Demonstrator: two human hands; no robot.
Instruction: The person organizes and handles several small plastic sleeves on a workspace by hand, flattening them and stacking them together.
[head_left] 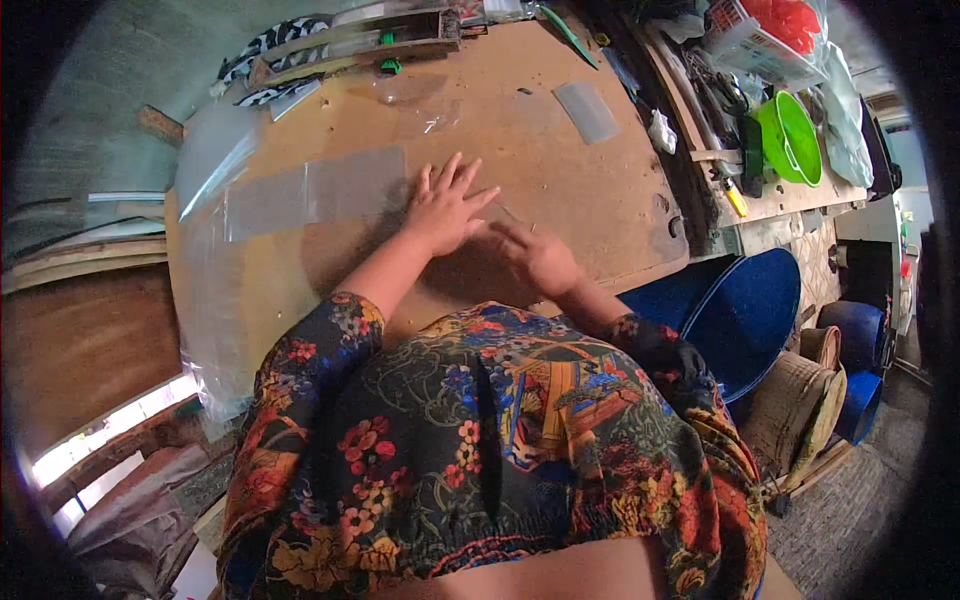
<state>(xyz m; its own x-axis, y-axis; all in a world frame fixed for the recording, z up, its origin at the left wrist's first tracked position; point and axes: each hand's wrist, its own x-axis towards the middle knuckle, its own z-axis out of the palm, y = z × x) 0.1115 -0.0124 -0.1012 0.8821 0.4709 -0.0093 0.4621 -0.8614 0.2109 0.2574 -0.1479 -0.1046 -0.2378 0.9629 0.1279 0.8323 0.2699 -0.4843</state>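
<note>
My left hand (445, 212) lies palm down with its fingers spread, at the right end of a strip of clear plastic film (355, 183) laid on the wooden board. Just to its right, my right hand (540, 260) reaches in low, its visible fingers stretched toward the left hand. A thin clear edge shows between the two hands; what it belongs to is mostly covered. The right thumb and part of that palm are hard to make out. Neither hand visibly grips anything.
The wooden board (540, 170) bears a small grey translucent sheet (587, 112) and clear film (215, 290) along its left edge. A wooden frame (360, 50) lies at the far side. To the right stand a green bucket (788, 140) and a large blue container (745, 315).
</note>
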